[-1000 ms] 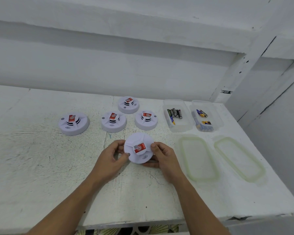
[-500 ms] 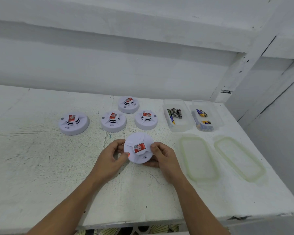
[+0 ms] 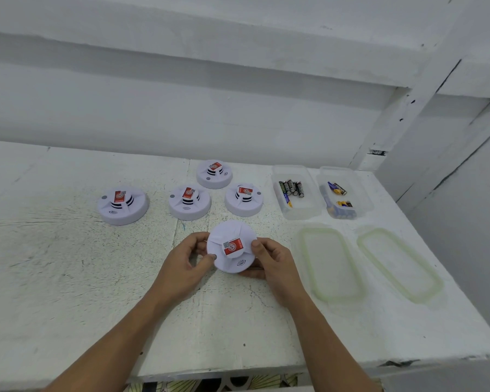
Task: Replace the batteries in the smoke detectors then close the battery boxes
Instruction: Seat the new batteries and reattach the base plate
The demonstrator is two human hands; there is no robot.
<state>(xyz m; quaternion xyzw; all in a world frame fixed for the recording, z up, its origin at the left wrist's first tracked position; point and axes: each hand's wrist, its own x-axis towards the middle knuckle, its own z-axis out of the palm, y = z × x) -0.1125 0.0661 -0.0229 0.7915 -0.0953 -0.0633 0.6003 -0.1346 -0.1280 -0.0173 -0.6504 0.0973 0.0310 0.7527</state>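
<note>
5 round white plastic detectors [image 3: 189, 202]: 4 sat upper-centre; 5th detector [image 3: 232, 250] was gripped at rim by left hand [image 3: 181, 267] & right hand [image 3: 277, 267]. Right side: 2 clear tubs [image 3: 303, 215] w/ batteries [image 3: 292, 189], 2 flat lids [image 3: 333, 261].

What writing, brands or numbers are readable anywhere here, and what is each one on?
"S" inside a white ring: on the red sticker of the held smoke detector, next to a square code patch.
Red stickers on the four other detectors: too small to read.
Print on the batteries in the two clear boxes: too blurred to read.
</note>
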